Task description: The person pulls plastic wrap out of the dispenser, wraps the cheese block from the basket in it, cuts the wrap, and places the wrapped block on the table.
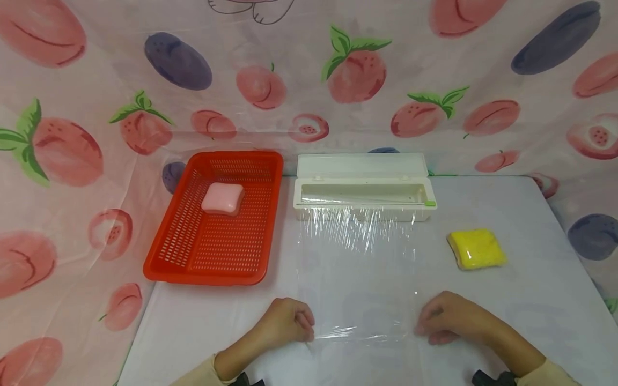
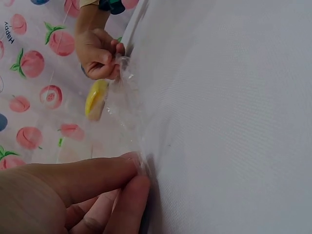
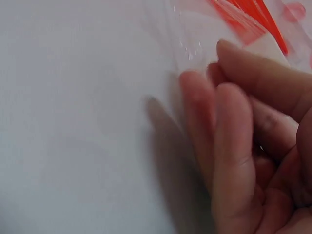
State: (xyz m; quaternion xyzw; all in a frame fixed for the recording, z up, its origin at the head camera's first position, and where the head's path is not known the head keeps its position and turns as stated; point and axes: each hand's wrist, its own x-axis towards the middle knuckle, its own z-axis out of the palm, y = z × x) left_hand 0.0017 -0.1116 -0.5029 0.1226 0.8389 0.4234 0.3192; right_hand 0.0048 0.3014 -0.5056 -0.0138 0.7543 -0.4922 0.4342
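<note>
A sheet of clear cling film (image 1: 359,284) stretches toward me from a white cling film dispenser (image 1: 364,212), whose lid stands raised. My left hand (image 1: 289,321) pinches the film's near left corner between thumb and finger, as the left wrist view also shows. At the near right corner, my right hand (image 1: 449,319) holds the film with curled fingers. In the right wrist view, its fingertips (image 3: 195,92) meet the film's edge, though the exact contact is blurred. A green slider (image 1: 429,203) sits at the right end of the dispenser's front edge.
To the left stands a red perforated basket (image 1: 212,276), with a pink rounded block (image 1: 223,198) inside. A yellow squarish block (image 1: 477,249) with a tan side lies right of the film. Behind the white table (image 1: 531,300) hangs a fruit-patterned cloth (image 1: 299,48).
</note>
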